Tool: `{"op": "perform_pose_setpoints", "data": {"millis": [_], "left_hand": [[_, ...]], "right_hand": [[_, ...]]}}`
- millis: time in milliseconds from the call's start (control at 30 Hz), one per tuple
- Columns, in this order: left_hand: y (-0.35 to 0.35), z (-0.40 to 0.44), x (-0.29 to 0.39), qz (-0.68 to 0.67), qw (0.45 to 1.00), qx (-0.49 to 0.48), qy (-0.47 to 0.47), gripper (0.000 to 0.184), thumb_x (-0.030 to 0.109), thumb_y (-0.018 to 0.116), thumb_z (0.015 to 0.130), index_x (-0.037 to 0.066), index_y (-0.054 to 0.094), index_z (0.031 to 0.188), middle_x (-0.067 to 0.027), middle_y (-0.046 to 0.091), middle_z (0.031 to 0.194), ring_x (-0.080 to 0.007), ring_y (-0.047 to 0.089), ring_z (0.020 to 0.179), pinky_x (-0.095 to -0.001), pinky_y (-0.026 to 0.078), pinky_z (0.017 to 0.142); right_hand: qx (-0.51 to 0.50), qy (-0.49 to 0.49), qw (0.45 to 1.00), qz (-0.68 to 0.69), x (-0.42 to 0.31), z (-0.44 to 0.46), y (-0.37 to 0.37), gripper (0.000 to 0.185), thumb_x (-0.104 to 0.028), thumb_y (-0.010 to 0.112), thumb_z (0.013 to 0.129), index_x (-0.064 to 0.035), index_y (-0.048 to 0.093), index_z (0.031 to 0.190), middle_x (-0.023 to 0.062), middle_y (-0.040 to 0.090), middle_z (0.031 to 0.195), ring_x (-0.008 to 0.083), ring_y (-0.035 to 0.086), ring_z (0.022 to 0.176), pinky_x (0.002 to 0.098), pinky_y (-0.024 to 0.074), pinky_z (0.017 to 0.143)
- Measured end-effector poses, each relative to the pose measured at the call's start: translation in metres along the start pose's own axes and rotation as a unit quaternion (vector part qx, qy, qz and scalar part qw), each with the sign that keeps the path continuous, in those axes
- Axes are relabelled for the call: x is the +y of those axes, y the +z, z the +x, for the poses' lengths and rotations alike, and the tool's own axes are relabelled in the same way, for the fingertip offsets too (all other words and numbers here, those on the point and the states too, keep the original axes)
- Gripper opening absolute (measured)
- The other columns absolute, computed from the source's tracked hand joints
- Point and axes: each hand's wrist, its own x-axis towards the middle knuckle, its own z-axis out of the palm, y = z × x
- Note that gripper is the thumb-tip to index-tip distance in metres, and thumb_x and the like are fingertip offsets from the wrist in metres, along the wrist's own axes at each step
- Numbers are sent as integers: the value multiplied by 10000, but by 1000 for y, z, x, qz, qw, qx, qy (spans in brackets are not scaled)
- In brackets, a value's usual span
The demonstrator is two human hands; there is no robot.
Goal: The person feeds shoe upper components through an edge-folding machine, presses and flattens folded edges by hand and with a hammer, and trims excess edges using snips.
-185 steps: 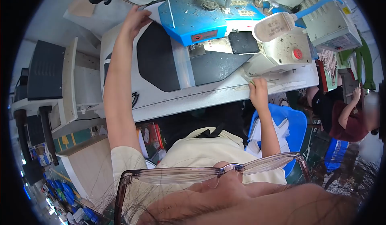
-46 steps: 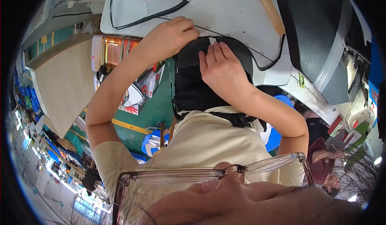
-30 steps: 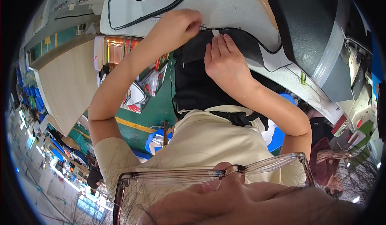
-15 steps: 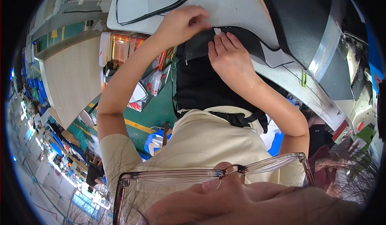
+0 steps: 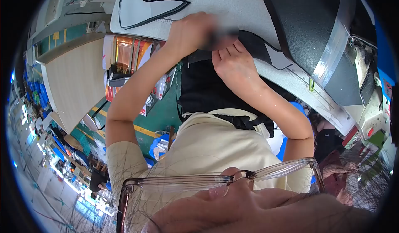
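Observation:
A dark, thin, flexible piece with a curved black edge (image 5: 254,45) lies at the near edge of the light grey table (image 5: 237,4). My right hand (image 5: 237,65) rests on this piece, its fingers laid over it and slightly bent; the fingertips are partly lost in blur. Just to the left, my left hand (image 5: 189,33) reaches over the piece's left part. Its fingers are smeared, so I cannot make out whether they hold anything. A dark blurred patch lies between the two hands.
Black-edged clear pieces (image 5: 158,12) lie at the table's back left. A large black sheet with a shiny clear strip (image 5: 332,45) covers the right side. A small green clip-like object (image 5: 311,84) sits at the front edge. Left stands a wooden panel (image 5: 75,79).
My left hand has shifted slightly right and down, toward the right hand, and its fingers are now blurred. The right hand's fingers are more bent and have moved slightly left.

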Motion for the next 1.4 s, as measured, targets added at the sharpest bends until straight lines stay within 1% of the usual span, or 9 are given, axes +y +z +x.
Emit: {"op": "perform_pose_setpoints", "data": {"millis": [133,500,767,900,933,1033,1100,1167,1400], "left_hand": [[-3,10,5,5,997,-11,-74,150,182,701,851,100,612,941,-64,629,825,-280,636,718,-373,507,590],[-18,37,15,93,946,-190,245,149,156,648,756,45,615,849,-68,644,770,-230,691,766,-354,572,602],[-29,15,6,-135,985,-107,-17,156,125,658,821,14,652,931,-131,657,825,-322,667,804,-421,524,702],[-33,13,15,-190,970,-144,-56,182,104,661,805,14,688,961,-145,687,865,-339,668,843,-435,522,741],[-32,14,14,-192,970,-137,-58,182,104,661,805,14,688,961,-145,687,865,-339,668,843,-435,522,741],[-30,18,10,-245,948,-170,-110,146,81,654,788,8,694,908,-152,698,835,-345,674,818,-430,528,740],[-29,22,12,-224,950,-183,-123,141,73,655,773,5,698,889,-159,700,801,-350,678,794,-428,532,738],[-28,23,15,-210,956,-174,-111,141,73,656,770,5,698,886,-161,699,794,-352,677,793,-431,531,736],[-25,10,12,-220,960,-133,-114,134,52,671,772,-1,676,894,-151,668,830,-310,672,761,-386,528,708]], "right_hand": [[20,13,1000,17,-1,-1,5,335,-131,605,744,67,698,998,240,692,1067,324,644,1078,419,428,1049],[-23,16,999,37,0,0,0,352,-115,601,731,73,690,1015,246,682,1062,318,639,1069,409,419,1053],[10,73,976,203,23,0,-15,350,-75,661,740,50,661,1066,195,665,1080,318,640,1058,412,460,991],[-171,206,833,485,69,31,-43,306,-119,679,876,-6,658,1160,192,690,1050,319,667,985,362,511,868],[64,227,861,451,76,27,-7,249,-111,649,896,-32,682,1129,182,697,1011,296,684,906,338,528,798],[165,275,947,34,126,74,38,339,-106,612,881,27,598,1193,239,607,1123,375,566,1016,443,429,895],[149,285,946,-29,153,109,48,519,-108,609,846,96,495,1310,321,519,1267,449,450,1221,526,318,1072],[146,291,946,9,162,136,44,156,-26,547,815,-38,654,927,221,634,1020,429,589,962,514,480,822],[46,246,967,39,109,119,-21,186,-118,589,910,-34,638,1068,184,647,1001,381,640,836,451,521,719]]}}
